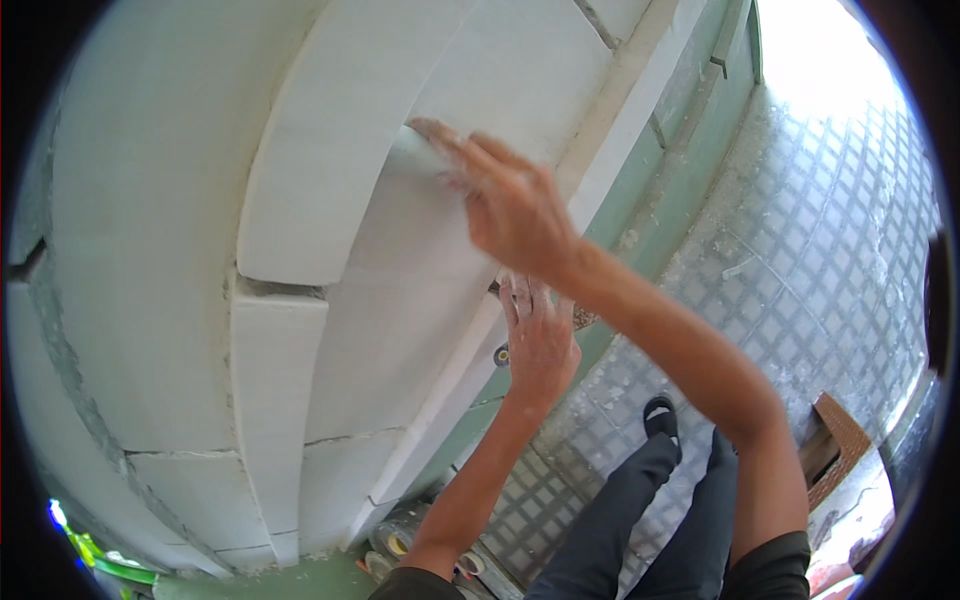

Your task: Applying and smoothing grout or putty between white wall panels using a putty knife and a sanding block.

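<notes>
Pale, smooth panels cover a stepped wall surface, with narrow gaps at some of their ends. Across the wide recessed panel [400,260] reaches my right hand [520,205], a little blurred, its fingers stretched out. Its fingertips are at the edge of the raised strip [320,150] and look to be touching it. Lower down, my left hand [542,340] lies with fingers extended on the outer ledge [470,360], near a small dark gap. No tool shows in either hand; the left palm's underside is hidden.
Close to my left hand is a small dark round piece [502,355] with a yellowish centre. Rolls [400,540] lie by the wall's foot. Patterned tiles [780,290] cover the floor, and a brown box-like object [840,450] stands right of my legs.
</notes>
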Demonstrator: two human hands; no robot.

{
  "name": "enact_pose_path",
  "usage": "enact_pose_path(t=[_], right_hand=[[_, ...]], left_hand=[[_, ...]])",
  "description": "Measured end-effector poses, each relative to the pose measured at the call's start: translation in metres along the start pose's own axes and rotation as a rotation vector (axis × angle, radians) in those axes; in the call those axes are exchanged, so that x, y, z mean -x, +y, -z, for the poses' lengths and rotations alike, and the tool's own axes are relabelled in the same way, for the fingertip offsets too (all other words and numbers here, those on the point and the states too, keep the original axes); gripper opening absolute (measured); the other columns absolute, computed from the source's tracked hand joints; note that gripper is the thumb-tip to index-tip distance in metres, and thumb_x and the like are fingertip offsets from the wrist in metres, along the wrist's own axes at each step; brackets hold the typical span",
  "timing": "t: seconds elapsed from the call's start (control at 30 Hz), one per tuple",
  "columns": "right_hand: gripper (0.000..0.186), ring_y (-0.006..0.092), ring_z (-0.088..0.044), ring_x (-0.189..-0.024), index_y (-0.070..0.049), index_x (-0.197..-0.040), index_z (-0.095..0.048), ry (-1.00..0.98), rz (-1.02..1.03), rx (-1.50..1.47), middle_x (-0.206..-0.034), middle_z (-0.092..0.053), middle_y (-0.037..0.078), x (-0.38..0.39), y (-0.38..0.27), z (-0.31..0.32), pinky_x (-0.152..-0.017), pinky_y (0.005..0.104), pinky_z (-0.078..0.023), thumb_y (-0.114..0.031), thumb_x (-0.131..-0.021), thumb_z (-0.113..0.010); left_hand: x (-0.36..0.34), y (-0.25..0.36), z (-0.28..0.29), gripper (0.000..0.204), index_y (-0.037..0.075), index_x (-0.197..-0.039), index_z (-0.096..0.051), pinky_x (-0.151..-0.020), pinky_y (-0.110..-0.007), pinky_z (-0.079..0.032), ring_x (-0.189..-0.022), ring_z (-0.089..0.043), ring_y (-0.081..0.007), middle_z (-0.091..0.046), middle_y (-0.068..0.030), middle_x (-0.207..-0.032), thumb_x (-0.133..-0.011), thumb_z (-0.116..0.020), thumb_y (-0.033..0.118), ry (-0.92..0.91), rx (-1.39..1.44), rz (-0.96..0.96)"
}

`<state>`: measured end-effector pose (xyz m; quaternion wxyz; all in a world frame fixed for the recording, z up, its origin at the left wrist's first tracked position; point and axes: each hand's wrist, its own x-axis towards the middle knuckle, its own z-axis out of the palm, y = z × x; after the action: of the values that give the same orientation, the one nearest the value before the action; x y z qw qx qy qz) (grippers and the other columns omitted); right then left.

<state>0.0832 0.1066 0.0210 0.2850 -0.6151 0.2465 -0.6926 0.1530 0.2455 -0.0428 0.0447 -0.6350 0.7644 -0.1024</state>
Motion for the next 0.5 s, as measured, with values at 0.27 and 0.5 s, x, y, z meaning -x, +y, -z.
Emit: enact_pose_path(t=[0.27,0.5], right_hand=[[0.059,0.0325,-0.067,-0.084,-0.004,-0.136,-0.058,0.109,0.224,0.187,-0.100,-0.068,0.015,-0.004,0.028,-0.001,-0.064,0.0409,-0.056,0.006,-0.077,-0.057],[0.057,0.0323,-0.067,-0.079,-0.006,-0.139,-0.055,0.075,0.258,0.164,-0.089,-0.064,0.013,-0.007,0.038,0.013,-0.064,0.0441,-0.055,0.003,-0.083,-0.055]], left_hand=[[-0.014,0.009,0.013,0.024,0.004,-0.097,-0.063,-0.119,-0.059,-0.022,-0.149,-0.025,-0.0433,-0.033,-0.0290,-0.155,-0.073,-0.066,0.003,0.046,-0.020,0.058],[-0.013,0.020,0.010,0.025,0.000,-0.097,-0.064,-0.116,-0.065,-0.022,-0.150,-0.017,-0.0494,-0.022,-0.0328,-0.158,-0.073,-0.062,-0.005,0.048,0.088,0.055]])
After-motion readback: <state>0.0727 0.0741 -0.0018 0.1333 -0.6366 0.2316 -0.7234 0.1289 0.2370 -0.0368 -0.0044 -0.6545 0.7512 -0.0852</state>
